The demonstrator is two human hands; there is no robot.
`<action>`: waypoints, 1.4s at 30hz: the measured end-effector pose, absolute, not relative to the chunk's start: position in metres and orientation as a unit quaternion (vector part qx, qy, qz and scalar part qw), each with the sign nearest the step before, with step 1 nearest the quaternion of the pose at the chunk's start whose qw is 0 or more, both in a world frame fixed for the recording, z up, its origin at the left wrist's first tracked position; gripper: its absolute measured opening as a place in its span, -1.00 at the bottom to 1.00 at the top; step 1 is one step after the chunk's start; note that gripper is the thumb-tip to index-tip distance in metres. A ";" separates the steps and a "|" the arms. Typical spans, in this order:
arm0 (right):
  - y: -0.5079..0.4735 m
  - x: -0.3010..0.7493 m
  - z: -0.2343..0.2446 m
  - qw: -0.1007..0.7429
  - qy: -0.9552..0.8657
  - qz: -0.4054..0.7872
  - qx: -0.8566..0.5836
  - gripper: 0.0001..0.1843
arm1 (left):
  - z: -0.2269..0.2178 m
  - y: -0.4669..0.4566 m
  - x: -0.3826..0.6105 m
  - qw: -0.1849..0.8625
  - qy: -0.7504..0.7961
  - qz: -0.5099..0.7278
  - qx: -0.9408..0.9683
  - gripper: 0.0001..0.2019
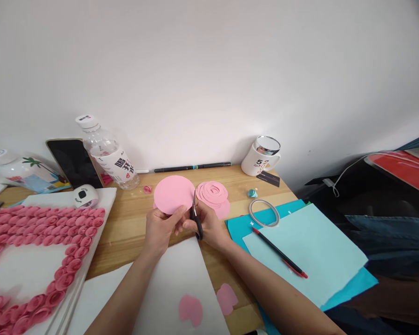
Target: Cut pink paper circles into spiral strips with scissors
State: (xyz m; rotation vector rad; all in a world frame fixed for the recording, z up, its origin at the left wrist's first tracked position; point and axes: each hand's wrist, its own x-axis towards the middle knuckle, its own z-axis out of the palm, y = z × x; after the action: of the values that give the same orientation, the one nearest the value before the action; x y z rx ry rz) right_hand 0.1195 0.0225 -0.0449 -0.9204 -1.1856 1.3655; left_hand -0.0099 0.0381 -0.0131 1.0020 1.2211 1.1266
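My left hand [160, 226] pinches the lower edge of a pink paper circle [173, 193] and holds it up over the wooden desk [125, 223]. My right hand [206, 223] is closed round the black handles of a pair of scissors [196, 218], whose blades point up at the circle's right edge. Just to the right lies a pink paper spiral [212, 193] on another pink piece. A small pink rolled rose [147, 189] sits on the desk left of the circle.
A white board [17, 270] covered with pink paper roses lies at the left. Plastic bottles [108, 156], a phone [73, 163], a black pen [192, 167] and a white mug [261, 156] line the wall. Blue paper sheets [307, 251], a red-black pencil [279, 253] and a tape ring [264, 212] are at the right.
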 end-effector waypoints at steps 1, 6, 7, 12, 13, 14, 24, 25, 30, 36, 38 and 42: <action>0.022 0.120 -0.045 0.527 -0.498 0.569 -0.388 -0.47 | -0.013 0.038 -0.010 0.565 0.519 0.479 0.426 -0.74; 0.022 0.120 -0.043 0.521 -0.501 0.568 -0.393 -0.46 | -0.010 0.038 -0.009 0.567 0.522 0.479 0.420 -0.76; 0.023 0.120 -0.043 0.519 -0.502 0.570 -0.392 -0.46 | -0.009 0.038 -0.009 0.567 0.523 0.479 0.419 -0.76; 0.023 0.120 -0.042 0.510 -0.497 0.588 -0.383 -0.46 | -0.006 0.037 -0.008 0.570 0.520 0.480 0.418 -0.77; 0.023 0.120 -0.042 0.509 -0.495 0.592 -0.382 -0.47 | -0.006 0.037 -0.008 0.570 0.518 0.481 0.419 -0.77; 0.023 0.120 -0.041 0.509 -0.493 0.594 -0.381 -0.48 | -0.006 0.037 -0.009 0.570 0.516 0.483 0.418 -0.77; 0.022 0.120 -0.038 0.513 -0.483 0.588 -0.396 -0.52 | -0.007 0.038 -0.010 0.577 0.510 0.499 0.399 -0.81; 0.022 0.120 -0.039 0.513 -0.481 0.590 -0.398 -0.53 | -0.007 0.038 -0.010 0.578 0.509 0.498 0.399 -0.80; 0.021 0.118 -0.040 0.510 -0.470 0.605 -0.391 -0.51 | -0.010 0.038 -0.011 0.585 0.502 0.491 0.406 -0.77; 0.023 0.117 -0.040 0.523 -0.470 0.618 -0.350 -0.52 | -0.010 0.039 -0.012 0.574 0.510 0.492 0.411 -0.76; 0.024 0.119 -0.040 0.522 -0.480 0.609 -0.356 -0.50 | -0.010 0.039 -0.012 0.573 0.517 0.479 0.419 -0.77; 0.025 0.122 -0.040 0.519 -0.495 0.576 -0.391 -0.46 | -0.009 0.039 -0.012 0.563 0.527 0.458 0.442 -0.73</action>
State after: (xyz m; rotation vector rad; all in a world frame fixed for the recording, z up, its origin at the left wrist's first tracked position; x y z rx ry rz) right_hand 0.1216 0.0249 -0.0401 -0.9374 -1.1876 1.3821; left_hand -0.0117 0.0385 -0.0090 1.0394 1.2415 1.0777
